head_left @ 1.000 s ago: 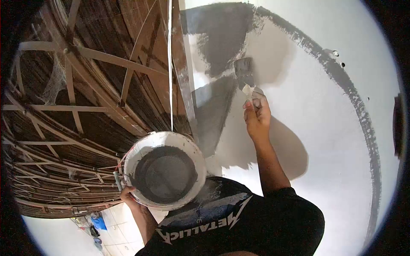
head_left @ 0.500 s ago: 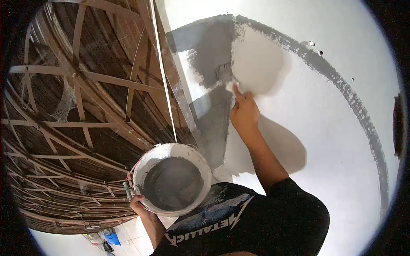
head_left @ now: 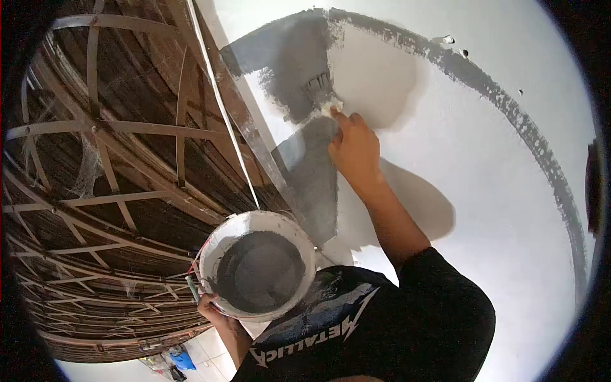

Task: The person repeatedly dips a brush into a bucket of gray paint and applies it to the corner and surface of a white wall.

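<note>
My right hand (head_left: 356, 148) is closed round the pale handle of a paintbrush (head_left: 320, 88), its bristles laid on the wall where grey paint covers the white. Below on the left, my left hand (head_left: 209, 307) grips the side of a white bucket (head_left: 307, 267) and holds it against my body. Dark grey paint (head_left: 261, 270) lies inside the bucket. A grey patch (head_left: 309, 175) runs down the wall under the brush, with an unpainted white area to its left. The lower part of the brush handle is hidden by my fingers.
A brown metal folding gate (head_left: 146, 130) stands along the left, with a white cable (head_left: 219, 105) hanging beside it. A grey painted band (head_left: 509, 108) curves across the white wall (head_left: 490, 210). A blue item (head_left: 182, 358) lies on the floor below.
My right hand and the brush have shifted slightly up and left in view, along the grey area. The whole view has moved a little too. My left hand still holds the bucket.
</note>
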`<state>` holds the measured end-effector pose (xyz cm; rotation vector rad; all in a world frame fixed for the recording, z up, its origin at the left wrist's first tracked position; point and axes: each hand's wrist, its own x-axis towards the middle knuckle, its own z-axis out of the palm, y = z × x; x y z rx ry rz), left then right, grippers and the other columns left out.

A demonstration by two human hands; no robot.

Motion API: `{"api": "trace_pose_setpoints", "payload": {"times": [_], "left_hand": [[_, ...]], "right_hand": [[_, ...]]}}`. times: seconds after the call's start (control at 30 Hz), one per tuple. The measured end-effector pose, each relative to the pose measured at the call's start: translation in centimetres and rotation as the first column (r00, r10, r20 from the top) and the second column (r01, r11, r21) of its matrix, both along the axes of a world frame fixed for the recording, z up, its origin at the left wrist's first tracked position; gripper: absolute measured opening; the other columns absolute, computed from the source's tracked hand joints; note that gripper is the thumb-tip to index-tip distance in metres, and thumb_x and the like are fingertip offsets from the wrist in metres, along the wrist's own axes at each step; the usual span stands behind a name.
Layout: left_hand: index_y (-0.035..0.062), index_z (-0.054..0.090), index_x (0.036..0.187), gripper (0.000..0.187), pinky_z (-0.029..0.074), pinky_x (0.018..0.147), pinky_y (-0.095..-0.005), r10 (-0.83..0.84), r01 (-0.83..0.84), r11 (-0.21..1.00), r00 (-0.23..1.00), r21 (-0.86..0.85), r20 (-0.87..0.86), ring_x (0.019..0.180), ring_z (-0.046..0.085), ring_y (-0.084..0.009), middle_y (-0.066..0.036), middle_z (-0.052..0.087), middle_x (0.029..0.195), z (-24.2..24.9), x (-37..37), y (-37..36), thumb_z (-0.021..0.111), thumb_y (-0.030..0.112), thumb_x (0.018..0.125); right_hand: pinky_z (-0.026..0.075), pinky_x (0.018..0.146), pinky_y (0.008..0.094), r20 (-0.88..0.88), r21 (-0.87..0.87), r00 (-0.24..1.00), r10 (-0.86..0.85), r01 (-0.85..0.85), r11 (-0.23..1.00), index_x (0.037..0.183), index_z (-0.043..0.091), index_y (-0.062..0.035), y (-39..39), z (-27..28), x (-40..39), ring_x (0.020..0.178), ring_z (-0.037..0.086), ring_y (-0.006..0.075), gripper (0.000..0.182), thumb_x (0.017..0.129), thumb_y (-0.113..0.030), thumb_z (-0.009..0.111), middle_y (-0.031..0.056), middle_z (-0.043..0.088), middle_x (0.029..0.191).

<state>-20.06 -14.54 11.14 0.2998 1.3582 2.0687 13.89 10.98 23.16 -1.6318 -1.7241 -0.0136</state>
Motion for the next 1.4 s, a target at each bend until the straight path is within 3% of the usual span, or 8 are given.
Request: {"api": "trace_pose_setpoints", "payload": {"times": [0.3, 0.53, 0.63, 0.97, 1.1, 1.2, 1.3, 1.4], "left_hand": [[0.0029, 0.051, 0.063, 0.017, 0.044, 0.053, -0.027, -0.118, 0.093, 0.993, 0.858, -0.074, -0.5, 0.052, 0.05, -0.0133, -0.002, 0.051, 0.062, -3.4, -3.3, -1.6, 0.047, 0.001, 0.079], [-0.0017, 0.055, 0.087, 0.023, 0.047, 0.072, -0.0332, -0.174, 0.169, 0.982, 0.983, -0.086, -0.06, 0.077, 0.058, -0.0248, -0.012, 0.058, 0.087, -1.4, -2.4, -1.1, 0.049, 0.009, 0.068], [0.0012, 0.053, 0.071, 0.006, 0.046, 0.059, -0.0299, -0.184, 0.183, 0.983, 0.981, -0.022, -0.055, 0.064, 0.055, -0.02, -0.007, 0.055, 0.073, -0.8, -1.9, -0.5, 0.05, 0.007, 0.072], [-0.0045, 0.057, 0.095, 0.036, 0.047, 0.083, -0.0347, -0.273, 0.26, 0.962, 0.937, -0.086, -0.217, 0.091, 0.059, -0.0276, -0.015, 0.062, 0.099, -3.2, -4.0, -1.3, 0.048, 0.014, 0.065], [0.0028, 0.049, 0.06, 0.023, 0.04, 0.051, -0.0302, -0.101, 0.005, 0.992, 0.593, -0.122, -0.799, 0.052, 0.049, -0.0148, -0.005, 0.052, 0.06, -3.2, -4.8, -1.2, 0.044, 0.004, 0.082], [0.0039, 0.049, 0.059, 0.019, 0.042, 0.055, -0.0306, -0.244, 0.185, 0.968, 0.849, -0.168, -0.469, 0.055, 0.05, -0.0156, -0.004, 0.052, 0.061, -2.8, -5.4, -1.8, 0.045, 0.003, 0.077], [0.0061, 0.048, 0.058, 0.018, 0.042, 0.057, -0.0303, 0.018, -0.018, 0.993, 1.0, -0.115, 0.001, 0.057, 0.049, -0.0147, -0.003, 0.052, 0.062, 2.3, 1.6, 0.6, 0.045, 0.002, 0.075], [0.0057, 0.048, 0.058, 0.019, 0.041, 0.054, -0.0297, -0.08, 0.057, 0.996, 0.887, -0.063, -0.455, 0.055, 0.049, -0.013, -0.001, 0.051, 0.062, -3.1, -3.5, -1.1, 0.046, 0.005, 0.076]], "right_hand": [[0.05, 0.079, 0.0434, 0.02, -0.232, 1.0, -0.012, 0.016, 0.973, 0.121, 0.058, -0.0132, -3.1, -0.9, 1.5, 0.094, 0.061, 0.0323, 0.048, 0.073, -0.013, 0.062, 0.0149, 0.06, 0.1], [0.049, 0.077, 0.0465, -0.073, 0.044, 0.994, 0.086, -0.083, 0.996, 0.125, 0.049, -0.0063, 0.5, -3.4, 0.8, 0.089, 0.061, 0.0382, 0.053, 0.073, -0.007, 0.06, 0.0209, 0.06, 0.091], [0.049, 0.077, 0.048, -0.082, -0.129, 0.989, 0.122, -0.132, 0.983, 0.125, 0.046, -0.0019, -0.3, -3.4, 0.9, 0.088, 0.061, 0.0397, 0.056, 0.072, -0.006, 0.061, 0.0242, 0.061, 0.087], [0.049, 0.067, 0.0494, -0.202, -0.017, 0.967, 0.152, -0.159, 0.987, 0.116, 0.055, -0.0029, 0.3, -4.0, -0.5, 0.074, 0.061, 0.0447, 0.034, 0.082, -0.002, 0.051, 0.0275, 0.061, 0.076], [0.05, 0.068, 0.048, -0.152, 0.01, 0.976, 0.153, -0.154, 0.988, 0.114, 0.054, 0.0056, -0.4, -4.1, 0.4, 0.075, 0.062, 0.0436, 0.038, 0.078, -0.005, 0.057, 0.0271, 0.062, 0.077], [0.051, 0.071, 0.0471, -0.066, -0.026, 0.989, 0.13, -0.132, 0.991, 0.107, 0.053, 0.0117, -0.1, -2.9, 0.7, 0.075, 0.063, 0.0415, 0.042, 0.072, -0.009, 0.064, 0.0248, 0.063, 0.077], [0.052, 0.068, 0.0473, -0.023, -0.08, 0.995, 0.101, -0.103, 0.992, 0.107, 0.053, 0.0115, 0.6, -3.3, -0.2, 0.074, 0.063, 0.0418, 0.038, 0.074, -0.006, 0.06, 0.0264, 0.062, 0.076], [0.052, 0.067, 0.0478, -0.03, -0.097, 1.0, 0.004, -0.007, 0.995, 0.106, 0.055, 0.0107, -1.9, -0.7, -0.1, 0.073, 0.063, 0.0442, 0.035, 0.074, -0.001, 0.057, 0.0292, 0.061, 0.074]]}}
